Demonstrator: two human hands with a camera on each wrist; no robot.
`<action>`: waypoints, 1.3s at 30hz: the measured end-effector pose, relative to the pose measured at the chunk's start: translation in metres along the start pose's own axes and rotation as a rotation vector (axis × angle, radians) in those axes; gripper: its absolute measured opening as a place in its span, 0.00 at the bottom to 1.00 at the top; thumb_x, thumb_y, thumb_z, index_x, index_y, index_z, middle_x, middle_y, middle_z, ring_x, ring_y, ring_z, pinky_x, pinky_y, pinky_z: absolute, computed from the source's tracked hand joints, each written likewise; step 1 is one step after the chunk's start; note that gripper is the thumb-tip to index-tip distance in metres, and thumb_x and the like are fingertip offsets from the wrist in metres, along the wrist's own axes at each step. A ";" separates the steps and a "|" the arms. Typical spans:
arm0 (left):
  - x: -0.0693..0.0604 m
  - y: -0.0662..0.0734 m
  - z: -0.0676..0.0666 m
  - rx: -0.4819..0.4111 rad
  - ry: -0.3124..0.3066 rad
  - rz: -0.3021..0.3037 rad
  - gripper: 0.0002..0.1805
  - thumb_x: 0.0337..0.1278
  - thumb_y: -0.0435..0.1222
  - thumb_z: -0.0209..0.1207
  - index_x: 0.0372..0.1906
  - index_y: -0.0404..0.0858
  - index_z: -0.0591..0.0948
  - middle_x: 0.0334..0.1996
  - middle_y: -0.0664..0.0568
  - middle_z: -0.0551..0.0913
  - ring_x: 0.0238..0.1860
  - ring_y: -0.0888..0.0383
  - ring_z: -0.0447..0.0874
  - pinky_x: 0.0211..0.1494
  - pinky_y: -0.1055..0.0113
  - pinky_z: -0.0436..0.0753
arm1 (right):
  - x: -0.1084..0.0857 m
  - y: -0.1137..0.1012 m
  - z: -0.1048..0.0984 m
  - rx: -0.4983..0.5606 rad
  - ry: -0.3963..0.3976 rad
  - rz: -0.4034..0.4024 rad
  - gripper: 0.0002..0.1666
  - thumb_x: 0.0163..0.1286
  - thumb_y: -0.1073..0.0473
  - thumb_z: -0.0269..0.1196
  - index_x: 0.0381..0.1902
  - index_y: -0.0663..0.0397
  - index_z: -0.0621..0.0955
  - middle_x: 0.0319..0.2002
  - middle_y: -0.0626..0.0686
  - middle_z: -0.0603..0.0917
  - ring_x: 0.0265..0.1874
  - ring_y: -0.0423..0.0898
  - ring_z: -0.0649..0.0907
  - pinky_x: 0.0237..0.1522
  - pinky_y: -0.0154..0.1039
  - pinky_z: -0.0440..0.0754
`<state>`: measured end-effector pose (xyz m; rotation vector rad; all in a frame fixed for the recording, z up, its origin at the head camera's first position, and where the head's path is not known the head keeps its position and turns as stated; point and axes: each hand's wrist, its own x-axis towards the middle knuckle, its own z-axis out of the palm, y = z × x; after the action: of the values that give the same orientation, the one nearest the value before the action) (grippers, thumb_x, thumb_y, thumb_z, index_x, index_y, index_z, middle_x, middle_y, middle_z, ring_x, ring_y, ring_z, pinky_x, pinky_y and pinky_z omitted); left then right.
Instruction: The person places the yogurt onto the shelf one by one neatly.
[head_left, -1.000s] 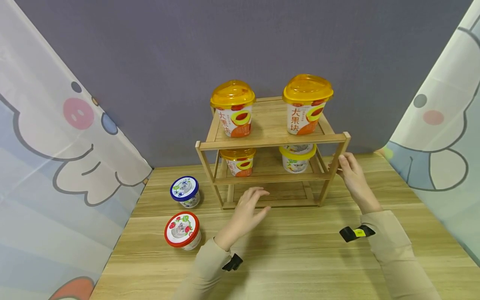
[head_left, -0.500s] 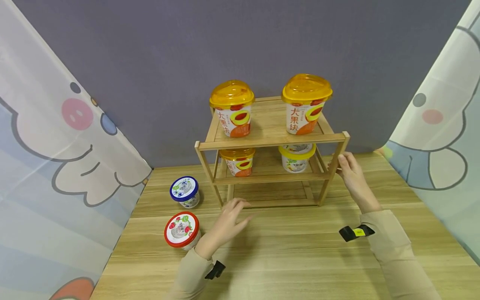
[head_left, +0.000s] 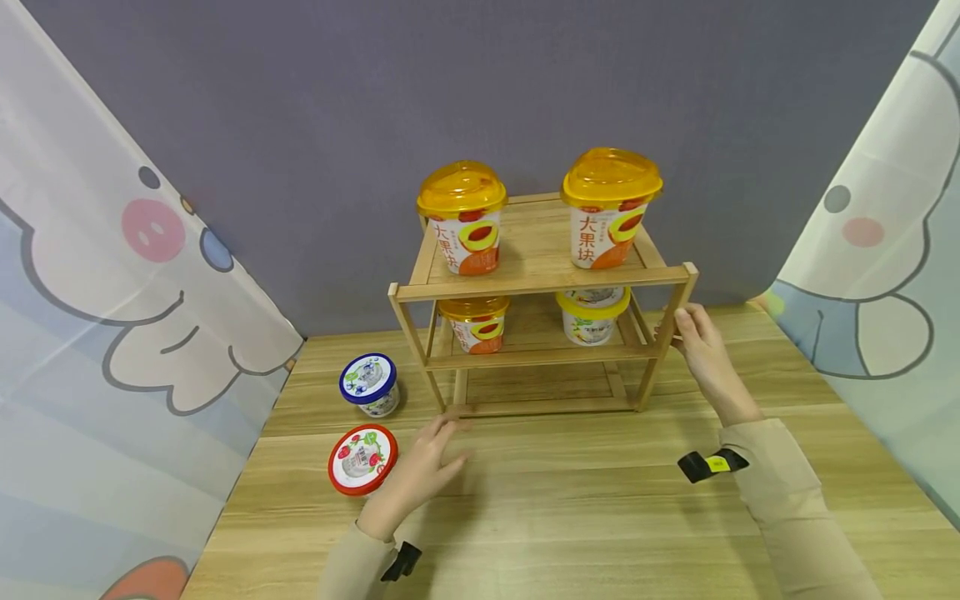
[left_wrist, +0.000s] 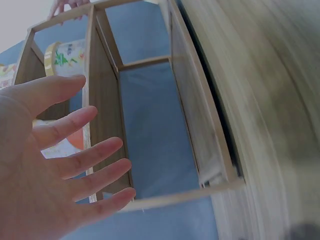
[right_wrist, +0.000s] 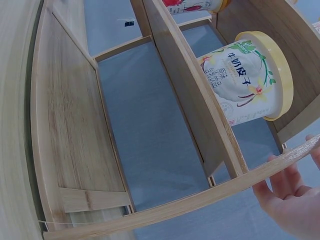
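My left hand (head_left: 418,468) hovers over the table with its fingers spread and holds nothing. Just left of it is a tub with a red-rimmed lid (head_left: 363,458), its side partly hidden by the hand. Behind that one sits a tub with a blue-rimmed lid (head_left: 369,379). My right hand (head_left: 708,362) grips the right front post of a wooden shelf rack (head_left: 542,286); in the right wrist view its fingers (right_wrist: 281,184) reach behind the post. A yellow-lidded tub (right_wrist: 245,80) stands on the middle shelf near this hand.
Two tall fruit cups with domed orange lids, a left one (head_left: 462,218) and a right one (head_left: 609,208), stand on the top shelf. Another such cup (head_left: 477,325) is on the middle shelf. Behind is a grey wall (head_left: 337,167); cartoon curtains (head_left: 67,367) flank the table (head_left: 570,517).
My left hand has moved left and toward me, from before the rack's bottom shelf to beside the red-lidded tub. The right hand stays at the post.
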<state>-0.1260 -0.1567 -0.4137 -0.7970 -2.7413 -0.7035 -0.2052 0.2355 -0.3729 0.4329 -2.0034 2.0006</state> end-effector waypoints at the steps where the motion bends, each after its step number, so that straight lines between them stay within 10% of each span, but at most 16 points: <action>1: -0.003 -0.002 -0.001 0.010 0.004 -0.004 0.18 0.49 0.39 0.61 0.47 0.41 0.75 0.46 0.45 0.74 0.48 0.47 0.73 0.49 0.52 0.73 | 0.000 0.000 0.000 0.000 0.000 0.002 0.09 0.70 0.52 0.42 0.41 0.48 0.67 0.41 0.45 0.70 0.39 0.37 0.75 0.42 0.22 0.71; 20: -0.031 -0.033 -0.017 0.098 0.204 0.013 0.20 0.36 0.34 0.68 0.41 0.37 0.78 0.46 0.39 0.74 0.45 0.44 0.75 0.46 0.50 0.75 | 0.001 0.001 0.000 0.013 0.003 -0.001 0.09 0.70 0.52 0.43 0.41 0.48 0.67 0.41 0.46 0.70 0.39 0.37 0.75 0.41 0.22 0.72; 39: -0.055 -0.062 -0.021 0.104 0.276 -0.133 0.33 0.27 0.37 0.72 0.48 0.34 0.74 0.60 0.33 0.58 0.57 0.33 0.57 0.50 0.36 0.62 | 0.001 0.000 0.000 -0.007 0.001 0.003 0.10 0.70 0.51 0.42 0.42 0.47 0.67 0.38 0.45 0.71 0.39 0.38 0.75 0.41 0.22 0.72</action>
<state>-0.1125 -0.2380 -0.4366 -0.4610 -2.5710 -0.6359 -0.2058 0.2355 -0.3726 0.4275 -2.0101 1.9947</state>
